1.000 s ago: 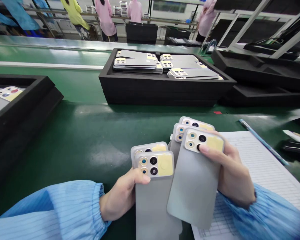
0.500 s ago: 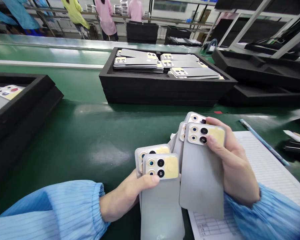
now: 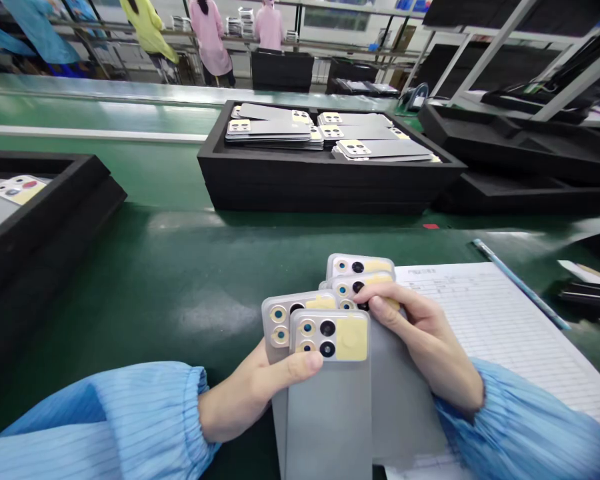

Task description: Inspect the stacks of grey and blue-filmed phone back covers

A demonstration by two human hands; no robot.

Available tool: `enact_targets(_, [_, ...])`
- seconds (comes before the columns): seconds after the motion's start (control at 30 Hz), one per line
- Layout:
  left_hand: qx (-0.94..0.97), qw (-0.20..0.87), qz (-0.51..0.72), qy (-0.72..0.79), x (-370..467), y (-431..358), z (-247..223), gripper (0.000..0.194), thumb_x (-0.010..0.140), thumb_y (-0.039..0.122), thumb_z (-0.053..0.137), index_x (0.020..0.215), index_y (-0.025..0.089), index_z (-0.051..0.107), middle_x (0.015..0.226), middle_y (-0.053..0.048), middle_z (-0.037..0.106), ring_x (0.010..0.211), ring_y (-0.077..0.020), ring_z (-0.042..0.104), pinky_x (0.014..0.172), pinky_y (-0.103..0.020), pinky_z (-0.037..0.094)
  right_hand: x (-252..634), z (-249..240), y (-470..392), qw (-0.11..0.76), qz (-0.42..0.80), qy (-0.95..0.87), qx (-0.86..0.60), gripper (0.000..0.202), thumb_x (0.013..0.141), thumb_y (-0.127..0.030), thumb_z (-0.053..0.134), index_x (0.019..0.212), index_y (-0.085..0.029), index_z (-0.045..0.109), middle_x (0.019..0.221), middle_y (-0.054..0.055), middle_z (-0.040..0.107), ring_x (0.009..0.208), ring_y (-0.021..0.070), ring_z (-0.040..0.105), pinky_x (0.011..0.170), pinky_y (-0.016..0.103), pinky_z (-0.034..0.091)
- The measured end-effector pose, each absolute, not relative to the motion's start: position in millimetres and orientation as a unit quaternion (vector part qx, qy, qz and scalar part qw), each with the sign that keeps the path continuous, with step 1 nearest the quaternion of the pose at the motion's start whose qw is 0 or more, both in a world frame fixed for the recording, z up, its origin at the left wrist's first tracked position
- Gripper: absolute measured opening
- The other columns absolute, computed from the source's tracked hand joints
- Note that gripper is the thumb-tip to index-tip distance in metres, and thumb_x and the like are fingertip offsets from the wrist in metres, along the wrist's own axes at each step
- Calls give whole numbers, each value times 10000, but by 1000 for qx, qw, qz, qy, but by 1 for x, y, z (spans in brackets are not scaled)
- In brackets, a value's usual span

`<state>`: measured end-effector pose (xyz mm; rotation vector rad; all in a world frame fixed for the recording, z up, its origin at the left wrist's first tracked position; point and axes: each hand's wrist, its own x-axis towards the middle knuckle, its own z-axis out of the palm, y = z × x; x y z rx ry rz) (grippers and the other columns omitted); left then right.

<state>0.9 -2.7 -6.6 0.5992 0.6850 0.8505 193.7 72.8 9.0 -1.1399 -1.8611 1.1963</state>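
Observation:
Several grey phone back panels (image 3: 330,407), each with a camera window and a pale yellow film patch, are fanned out low in the middle. My left hand (image 3: 260,383) grips the nearer ones, its thumb lying across the front panel just under the lens rings. Behind and to the right, more panels (image 3: 395,393) overlap these. My right hand (image 3: 425,337) pinches them at their camera end, thumb and forefinger closed by the lenses. The fingers behind the panels are hidden.
A black tray (image 3: 325,183) holding stacked panels stands beyond my hands. Another tray (image 3: 80,193) is at left, more black trays (image 3: 510,143) at right. A printed sheet (image 3: 470,293) and a blue pen (image 3: 520,283) lie right. People (image 3: 210,40) are at a far bench.
My right hand has moved left and slightly down with its panels, which now sit partly behind those in my left hand. My left hand has hardly moved.

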Motion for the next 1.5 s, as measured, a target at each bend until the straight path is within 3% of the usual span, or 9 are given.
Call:
enact_targets(0.27, [301,806,400,315,2,-1,-5,407,838,227,492,1238,290,443,1275,-5,519,1175,-177,453,993,-312,330,187,10,62,297,492,-702,-420,305,890,-368,369,784,-225,616,748,-14,639,736,144,581,672,217,444])
enact_targets(0.4, [396,779,379,304,3,3,0,409,839,168,485,1230,287,455,1295,1,499,1188,-152,436,1011,-278,309,183,12,57,266,535,-682,-421,144,744,-350,605,755,-210,575,706,-28,610,656,126,560,588,197,441])
enact_targets(0.47, [438,772,362,284,3,4,0,458,829,125,488,1251,292,424,1318,2,472,1198,-148,425,1012,-270,308,179,14,55,226,581,-661,-418,175,673,-301,681,723,-195,550,671,-34,595,603,112,545,537,186,430])
enact_targets(0.57, [443,778,352,274,3,3,-1,479,832,123,480,1268,305,394,1321,-3,468,1189,-154,437,1002,-283,327,176,15,52,208,604,-646,-417,182,733,-333,622,689,-174,542,651,-20,569,593,107,515,524,193,413])
enact_targets(0.73, [423,794,343,272,2,2,-1,436,847,140,458,1249,306,422,1294,-6,501,1178,-150,451,997,-287,334,178,12,52,230,606,-626,-434,373,887,-385,358,638,-160,521,634,3,524,593,118,478,539,222,389])
enact_targets(1.0, [386,806,359,270,2,4,-1,498,836,176,495,1292,311,347,1311,-13,481,1218,-156,404,1021,-310,296,179,13,52,264,642,-596,-404,366,893,-371,370,626,-169,517,609,-28,490,571,93,441,549,191,380])
enact_targets(1.5, [326,833,338,292,0,2,-7,385,825,253,513,1208,282,481,1265,-44,526,1249,-220,357,991,-378,328,175,14,52,292,665,-556,-404,295,857,-395,429,716,-183,579,630,-11,585,643,133,564,626,226,454])
